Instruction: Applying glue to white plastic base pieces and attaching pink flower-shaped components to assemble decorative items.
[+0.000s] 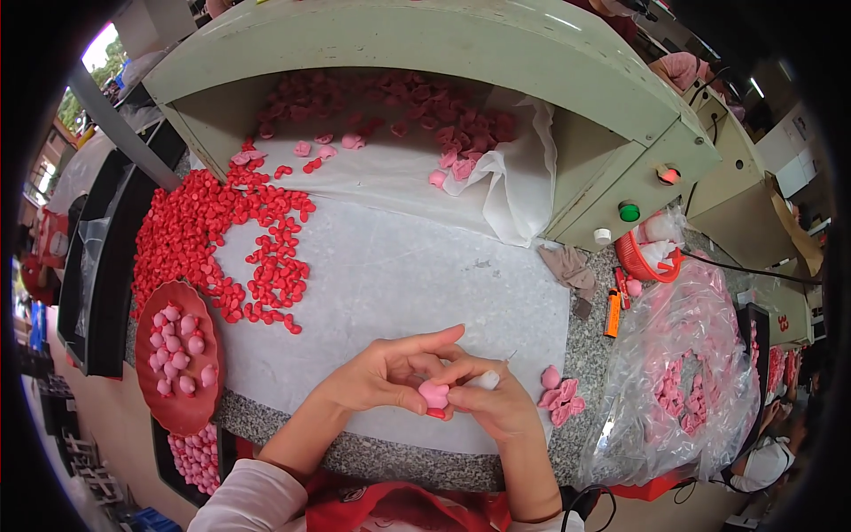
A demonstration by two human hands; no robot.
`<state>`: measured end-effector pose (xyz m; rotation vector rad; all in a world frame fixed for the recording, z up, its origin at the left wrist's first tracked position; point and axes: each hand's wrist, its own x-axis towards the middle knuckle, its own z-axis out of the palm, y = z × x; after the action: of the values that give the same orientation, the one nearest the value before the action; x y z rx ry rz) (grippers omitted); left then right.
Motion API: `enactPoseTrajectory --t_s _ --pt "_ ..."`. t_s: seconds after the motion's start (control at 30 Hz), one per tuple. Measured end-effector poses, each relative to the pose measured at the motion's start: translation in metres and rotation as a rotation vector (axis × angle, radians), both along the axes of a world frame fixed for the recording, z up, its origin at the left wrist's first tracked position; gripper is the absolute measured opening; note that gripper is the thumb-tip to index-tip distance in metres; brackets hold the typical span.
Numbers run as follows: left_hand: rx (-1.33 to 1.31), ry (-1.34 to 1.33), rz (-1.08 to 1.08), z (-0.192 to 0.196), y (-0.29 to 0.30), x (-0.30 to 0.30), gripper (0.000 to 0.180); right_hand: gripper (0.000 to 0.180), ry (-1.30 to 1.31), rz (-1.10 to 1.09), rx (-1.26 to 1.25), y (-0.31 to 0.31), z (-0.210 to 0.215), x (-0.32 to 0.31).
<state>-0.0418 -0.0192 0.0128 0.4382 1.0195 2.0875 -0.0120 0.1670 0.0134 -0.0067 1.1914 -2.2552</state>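
Observation:
Over the near edge of the white sheet, my left hand [383, 374] pinches a small rounded pink piece [433, 394] with a bit of red at its lower end. My right hand [499, 406] meets it from the other side, fingertips on the same piece. Tucked in the right hand is a white-handled tool [487, 380] with a thin pointed tip. Just right of that hand lie a pink flower-like piece [562, 403] and a small pink ball [550, 377]. The fingers partly hide the held piece.
A heap of small red pieces [182, 235] covers the sheet's left. A red oval dish [151, 390] holds several pink-and-red balls. Ahead stands a pale green open-fronted cabinet [399, 49] with pink petals inside. On the right are a red basket [631, 259], an orange lighter [612, 314] and a plastic bag [625, 390].

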Motion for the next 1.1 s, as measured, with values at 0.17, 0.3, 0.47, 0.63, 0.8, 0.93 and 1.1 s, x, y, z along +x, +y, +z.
enactPoseTrajectory --t_s 0.17,0.3,0.47,0.63,0.8,0.93,1.1 --pt "-0.003 0.015 -0.002 -0.004 0.0 0.0 0.08 0.017 0.023 0.024 -0.001 0.002 -0.003 -0.001" --pt "-0.038 0.015 0.06 -0.005 0.002 0.0 0.079 0.019 -0.027 0.001 -0.001 0.002 -0.003 0.0" --pt "-0.368 0.348 0.39 0.002 0.008 0.005 0.078 0.018 0.129 -0.245 0.198 -0.011 0.013 -0.001" --pt "-0.77 1.07 0.606 0.006 0.013 0.006 0.073 0.024 0.331 -0.32 0.386 -0.012 0.004 -0.001" --pt "-0.563 0.972 0.719 0.011 0.012 0.008 0.067 0.025 0.188 -0.295 0.076 -0.007 -0.01 0.0" --pt "-0.501 0.859 0.715 0.004 0.013 0.008 0.064 0.022 0.041 -0.291 -0.204 -0.007 -0.017 -0.002" --pt "-0.542 1.002 0.731 0.002 0.012 0.008 0.051 0.018 -0.006 -0.253 -0.3 -0.007 -0.024 -0.003"
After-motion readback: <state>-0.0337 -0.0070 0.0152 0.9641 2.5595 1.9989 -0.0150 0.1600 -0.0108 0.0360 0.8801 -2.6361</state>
